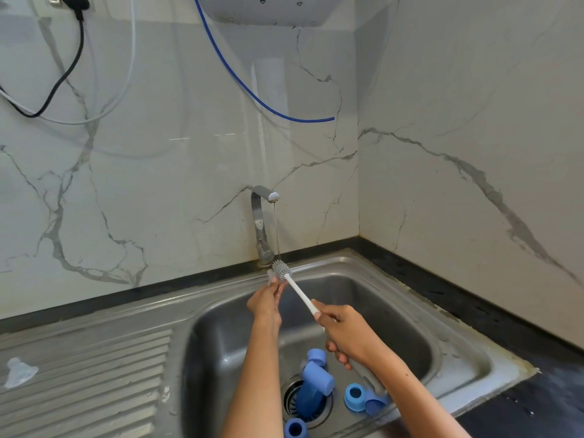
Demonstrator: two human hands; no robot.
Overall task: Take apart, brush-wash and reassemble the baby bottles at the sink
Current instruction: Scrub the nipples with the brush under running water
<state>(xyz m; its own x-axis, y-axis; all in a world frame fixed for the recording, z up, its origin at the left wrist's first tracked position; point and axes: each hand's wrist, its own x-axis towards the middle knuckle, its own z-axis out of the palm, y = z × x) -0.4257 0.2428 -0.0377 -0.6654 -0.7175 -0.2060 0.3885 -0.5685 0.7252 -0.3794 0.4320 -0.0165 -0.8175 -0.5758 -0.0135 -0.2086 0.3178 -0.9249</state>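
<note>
Both hands work under the tap's stream: right hand point(344, 330) grips the brush point(282, 270), left hand point(267, 300) pinches a clear teat point(271, 275). Scrubbing step; next, rinse it.

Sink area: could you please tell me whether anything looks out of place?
Yes: a blue bottle part lies over the drain strainer, where it may slow draining, and a clear teat sits alone on the drainboard.

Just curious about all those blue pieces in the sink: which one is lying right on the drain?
The long blue bottle part, stretched across the drain strainer. The blue ring sits to its right on the basin floor, and the blue cap lies nearer the camera, off the drain.
</note>
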